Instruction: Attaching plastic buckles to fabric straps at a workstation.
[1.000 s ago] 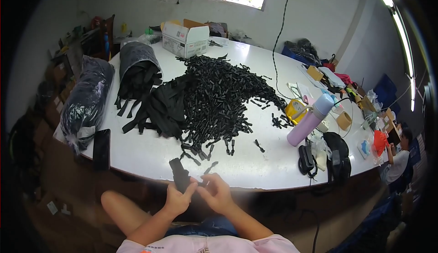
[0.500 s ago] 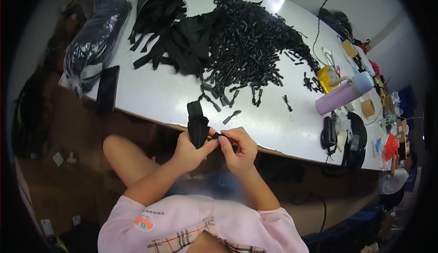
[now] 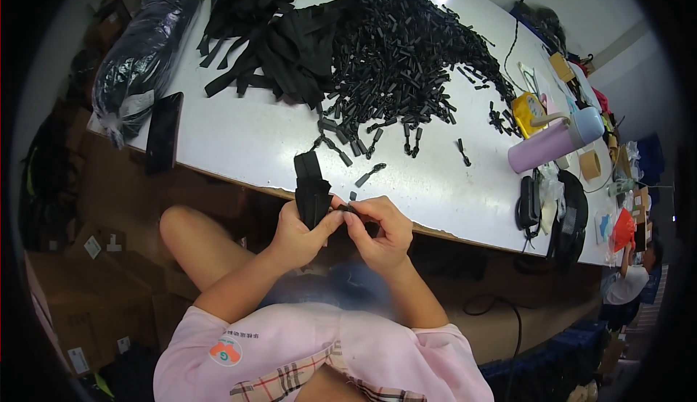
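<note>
Flat black fabric strap (image 3: 312, 193) held upright at near table edge, below lap level of white tabletop (image 3: 239, 137). Left hand (image 3: 301, 231) clamped around strap; right hand (image 3: 377, 231) fingertips pinching small black plastic clip (image 3: 350, 211) against it. Heaped black clips (image 3: 396, 68) beyond; lilac cylindrical bottle (image 3: 548, 144) well right.

A small assembly workshop: white worktable (image 3: 239, 137) heaped with black plastic parts (image 3: 406, 61), cartons (image 3: 80, 308) beneath.

One bottle (image 3: 552, 143), one phone (image 3: 164, 132), two hands (image 3: 341, 231).
</note>
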`<control>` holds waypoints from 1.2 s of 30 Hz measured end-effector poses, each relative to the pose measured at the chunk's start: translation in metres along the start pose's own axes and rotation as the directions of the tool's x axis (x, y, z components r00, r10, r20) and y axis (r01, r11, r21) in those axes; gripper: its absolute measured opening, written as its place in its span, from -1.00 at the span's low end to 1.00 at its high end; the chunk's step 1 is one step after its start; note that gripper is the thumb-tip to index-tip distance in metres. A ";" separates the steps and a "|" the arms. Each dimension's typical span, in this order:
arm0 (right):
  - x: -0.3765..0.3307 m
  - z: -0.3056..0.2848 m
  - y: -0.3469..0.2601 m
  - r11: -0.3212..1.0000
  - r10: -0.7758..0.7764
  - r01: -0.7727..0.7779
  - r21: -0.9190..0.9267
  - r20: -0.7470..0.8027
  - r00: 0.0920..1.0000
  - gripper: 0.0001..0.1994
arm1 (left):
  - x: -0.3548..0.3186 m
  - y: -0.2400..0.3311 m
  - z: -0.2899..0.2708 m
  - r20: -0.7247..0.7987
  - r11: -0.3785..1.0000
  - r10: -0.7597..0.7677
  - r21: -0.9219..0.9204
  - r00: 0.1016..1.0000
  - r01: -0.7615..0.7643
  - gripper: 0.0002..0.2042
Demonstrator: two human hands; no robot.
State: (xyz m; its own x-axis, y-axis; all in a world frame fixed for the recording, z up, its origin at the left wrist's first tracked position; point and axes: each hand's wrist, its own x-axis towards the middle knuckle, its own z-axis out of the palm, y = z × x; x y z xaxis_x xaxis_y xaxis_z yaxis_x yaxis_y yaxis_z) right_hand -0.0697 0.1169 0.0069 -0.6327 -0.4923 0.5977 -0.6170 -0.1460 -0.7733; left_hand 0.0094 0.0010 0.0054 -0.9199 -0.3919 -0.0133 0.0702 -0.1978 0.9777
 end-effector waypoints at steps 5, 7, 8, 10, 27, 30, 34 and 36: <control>0.001 0.000 0.001 0.996 0.030 -0.031 0.088 0.018 0.999 -0.84 | 0.000 0.007 0.000 0.027 0.998 0.038 -0.046 0.999 -0.037 -0.90; -0.002 -0.002 0.001 0.985 0.073 -0.079 0.156 0.042 0.996 -0.85 | -0.002 0.005 -0.001 0.038 0.991 0.130 -0.022 0.991 -0.129 -0.90; -0.004 -0.004 0.001 0.943 0.177 -0.215 0.253 0.163 0.971 -0.86 | -0.004 0.003 -0.002 0.046 0.985 0.171 -0.008 0.984 -0.171 -0.89; -0.005 -0.009 0.001 0.876 0.260 -0.351 0.330 0.289 0.921 -0.87 | -0.008 -0.001 -0.001 0.057 0.977 0.214 0.005 0.975 -0.214 -0.89; 0.012 -0.011 0.009 0.931 0.344 -0.349 -0.109 0.585 0.734 -0.81 | 0.009 -0.008 -0.023 0.005 0.992 -0.097 -0.075 0.995 0.097 -0.72; 0.047 -0.011 0.031 0.911 0.269 -0.111 -0.397 0.367 0.890 -0.82 | 0.005 -0.004 -0.029 -0.047 0.973 -0.222 -0.070 0.974 0.218 -0.71; 0.099 -0.030 0.087 0.588 0.050 0.141 -0.796 0.209 0.977 -0.58 | 0.009 0.003 -0.016 0.213 0.914 -0.335 -0.161 0.918 0.371 -0.72; 0.102 -0.031 0.100 0.550 0.112 0.165 -0.819 0.267 0.957 -0.59 | 0.010 0.003 -0.016 0.252 0.884 -0.337 -0.245 0.907 0.397 -0.73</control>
State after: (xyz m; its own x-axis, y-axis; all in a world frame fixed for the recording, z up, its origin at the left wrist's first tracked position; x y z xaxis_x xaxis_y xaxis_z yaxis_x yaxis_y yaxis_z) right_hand -0.2105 0.0786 -0.0034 -0.5496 -0.7170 0.4289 -0.8265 0.5417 -0.1535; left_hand 0.0072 -0.0181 0.0049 -0.9552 -0.0627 -0.2893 -0.2086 -0.5510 0.8080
